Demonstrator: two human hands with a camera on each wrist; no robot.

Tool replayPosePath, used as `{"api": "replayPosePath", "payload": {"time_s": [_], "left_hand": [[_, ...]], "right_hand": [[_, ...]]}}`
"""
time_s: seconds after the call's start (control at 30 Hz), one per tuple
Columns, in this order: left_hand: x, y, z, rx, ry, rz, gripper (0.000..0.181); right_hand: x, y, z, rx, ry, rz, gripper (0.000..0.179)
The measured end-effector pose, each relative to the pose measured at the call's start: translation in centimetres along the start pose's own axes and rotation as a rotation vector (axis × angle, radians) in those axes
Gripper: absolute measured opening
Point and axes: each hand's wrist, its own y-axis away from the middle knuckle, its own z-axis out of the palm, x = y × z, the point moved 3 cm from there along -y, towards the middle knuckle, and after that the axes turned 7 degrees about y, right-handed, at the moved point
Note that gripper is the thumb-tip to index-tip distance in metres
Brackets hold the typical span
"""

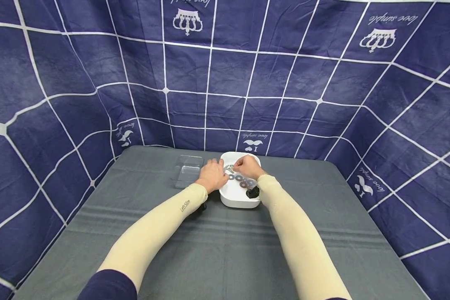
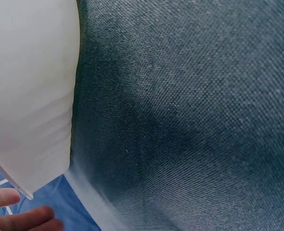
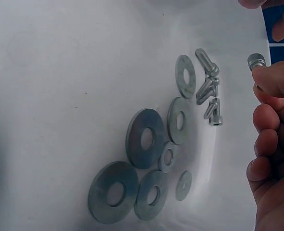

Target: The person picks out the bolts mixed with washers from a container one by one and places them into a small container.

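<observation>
In the head view, my right hand (image 1: 248, 166) is over the far part of a white tray (image 1: 234, 203). Its thumb and finger pinch a socket head screw (image 3: 256, 61), whose knurled head sticks out in the right wrist view. My left hand (image 1: 212, 175) is at the tray's left rim, thumb on the inner side and fingers outside. Below the right hand, several small socket head screws (image 3: 208, 89) lie in a loose group on the tray floor. Beside them lie several flat metal washers (image 3: 145, 138) of different sizes, some touching or overlapping.
A clear plastic box (image 1: 187, 174) stands left of the tray, partly behind the left hand. A black item (image 1: 253, 192) lies in the tray's near right corner. Another dark object (image 1: 200, 208) shows under the left forearm. Grey cloth (image 1: 225, 250) covers the table.
</observation>
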Motion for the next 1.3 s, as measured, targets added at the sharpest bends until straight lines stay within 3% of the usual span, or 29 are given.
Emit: {"api": "replayPosePath", "payload": {"time_s": [0.23,0.53,0.8,1.0,1.3], "left_hand": [[-0.2,0.2,-0.7,0.041,-0.013,0.027,0.050],[-0.9,1.2,-1.0,0.044,-0.018,0.056,0.058],[-1.9,0.9,-2.3,0.075,-0.025,0.083,0.058],[-3.6,1.1,-3.3,0.095,-0.040,0.060,0.060],[-5.7,1.6,-3.3,0.055,-0.027,0.019,0.063]], "right_hand": [[-0.5,0.1,-0.9,0.000,0.015,-0.034,0.012],[-0.8,0.8,-0.9,0.003,0.008,-0.045,0.012],[-1.2,0.3,-2.3,0.032,-0.015,-0.059,0.011],[-2.3,-0.5,-3.0,0.048,-0.048,-0.097,0.012],[-2.7,-0.5,-2.5,0.028,-0.068,-0.087,0.011]]}}
